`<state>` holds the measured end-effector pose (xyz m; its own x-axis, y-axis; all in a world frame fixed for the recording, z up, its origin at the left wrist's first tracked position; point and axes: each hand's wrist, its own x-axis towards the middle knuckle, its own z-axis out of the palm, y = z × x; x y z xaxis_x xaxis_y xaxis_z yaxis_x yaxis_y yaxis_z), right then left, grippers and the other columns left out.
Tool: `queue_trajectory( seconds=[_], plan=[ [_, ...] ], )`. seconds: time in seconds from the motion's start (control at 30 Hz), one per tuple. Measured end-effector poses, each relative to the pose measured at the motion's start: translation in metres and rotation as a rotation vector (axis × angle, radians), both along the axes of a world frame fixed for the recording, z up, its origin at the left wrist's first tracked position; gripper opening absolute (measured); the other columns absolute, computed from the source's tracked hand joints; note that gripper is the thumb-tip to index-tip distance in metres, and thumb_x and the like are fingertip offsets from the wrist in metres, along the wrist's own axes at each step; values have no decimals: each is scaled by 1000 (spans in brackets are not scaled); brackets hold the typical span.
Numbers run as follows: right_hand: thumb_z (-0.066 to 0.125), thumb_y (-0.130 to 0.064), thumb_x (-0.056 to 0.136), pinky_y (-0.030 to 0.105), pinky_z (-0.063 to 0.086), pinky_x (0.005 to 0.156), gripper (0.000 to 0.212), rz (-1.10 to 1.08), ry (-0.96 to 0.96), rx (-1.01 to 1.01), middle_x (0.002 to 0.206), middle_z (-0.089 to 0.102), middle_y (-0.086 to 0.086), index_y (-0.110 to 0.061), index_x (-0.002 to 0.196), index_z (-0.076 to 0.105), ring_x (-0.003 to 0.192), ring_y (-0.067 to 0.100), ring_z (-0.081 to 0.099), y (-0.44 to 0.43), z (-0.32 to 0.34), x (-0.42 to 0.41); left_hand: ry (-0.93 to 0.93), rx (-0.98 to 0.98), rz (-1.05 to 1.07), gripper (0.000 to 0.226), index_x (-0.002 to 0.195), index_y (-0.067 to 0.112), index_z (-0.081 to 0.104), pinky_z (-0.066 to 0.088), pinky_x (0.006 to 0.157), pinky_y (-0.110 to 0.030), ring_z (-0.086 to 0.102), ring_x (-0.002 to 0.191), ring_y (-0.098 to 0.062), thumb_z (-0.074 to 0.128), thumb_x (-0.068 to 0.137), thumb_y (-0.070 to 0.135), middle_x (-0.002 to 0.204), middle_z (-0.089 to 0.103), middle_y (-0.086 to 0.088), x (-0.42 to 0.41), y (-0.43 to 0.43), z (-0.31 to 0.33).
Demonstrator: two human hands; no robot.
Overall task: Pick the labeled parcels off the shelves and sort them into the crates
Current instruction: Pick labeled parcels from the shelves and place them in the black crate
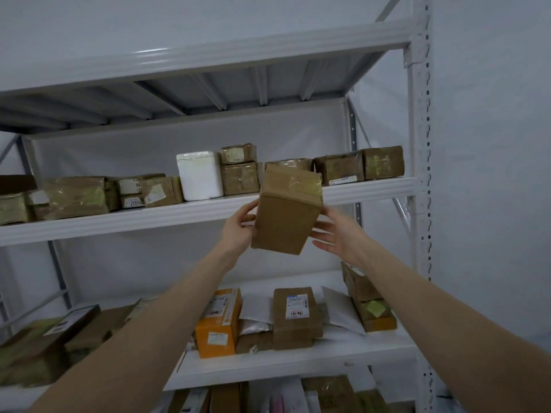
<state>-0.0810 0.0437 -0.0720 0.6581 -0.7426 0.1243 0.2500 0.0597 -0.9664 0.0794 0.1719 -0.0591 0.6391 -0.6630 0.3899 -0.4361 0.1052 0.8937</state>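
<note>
1. While both arms reach up, left hand grips brown parcel by its left side, fingers curled.
2. Right hand flat, fingers straight and spread, thumb at parcel's right edge.
3. Parcel sits between hands, tilted.
4. Behind hands: shelf, white foam box. Below forearms: orange box.

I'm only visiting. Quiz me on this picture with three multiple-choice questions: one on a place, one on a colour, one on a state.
1. The white foam box stands on: A the upper shelf; B the floor; C a crate.
2. The bright box on the lower shelf is: A blue; B orange; C green.
3. The brown parcel is: A lying on a shelf; B in a crate; C held up between the left hand and right hand.
Answers: A, it stands among parcels there; B, its sides are orange; C, both hands flank it in the air.
</note>
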Motion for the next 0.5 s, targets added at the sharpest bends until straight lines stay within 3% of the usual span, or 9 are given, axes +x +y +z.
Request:
queue_trajectory(
  seconds=[0.13,0.23,0.3,0.37,0.43,0.5],
  plan=[
    [36,-66,92,42,48,97,55,21,38,23,104,67,9,-19,98,62,100,25,63,-4,-9,-1,60,-42,-23,31,124,21,58,55,78,-33,63,97,-19,36,102,13,105,66,-3,-5,6,-11],
    [38,-74,86,41,50,94,66,38,69,56,103,67,10,-13,94,62,96,26,63,-6,-17,0,173,-40,-9,29,117,19,60,53,87,-38,62,104,-20,44,100,35,108,66,1,2,7,-19],
    [47,-68,86,41,50,94,57,50,115,63,100,66,9,-13,90,60,96,26,62,-4,-21,1,234,-27,-20,44,122,18,60,50,92,-43,60,109,-22,49,93,50,115,66,0,7,7,-24],
    [59,-53,87,39,50,92,39,77,149,65,100,65,8,-14,93,60,97,27,61,0,-28,1,269,-26,-49,54,124,17,59,52,84,-43,59,112,-26,54,87,56,120,64,-3,6,9,-28],
    [62,-37,89,36,52,87,27,91,150,72,106,65,8,-15,105,62,98,25,60,4,-37,3,279,-11,-61,53,121,14,57,52,84,-44,58,113,-28,59,85,52,120,63,-7,5,9,-33],
    [60,-21,90,31,54,75,26,69,132,69,111,65,8,-13,115,60,96,22,60,7,-46,7,265,6,-54,37,110,11,55,51,88,-45,58,109,-26,63,87,39,115,63,-9,3,8,-38]
  ],
)
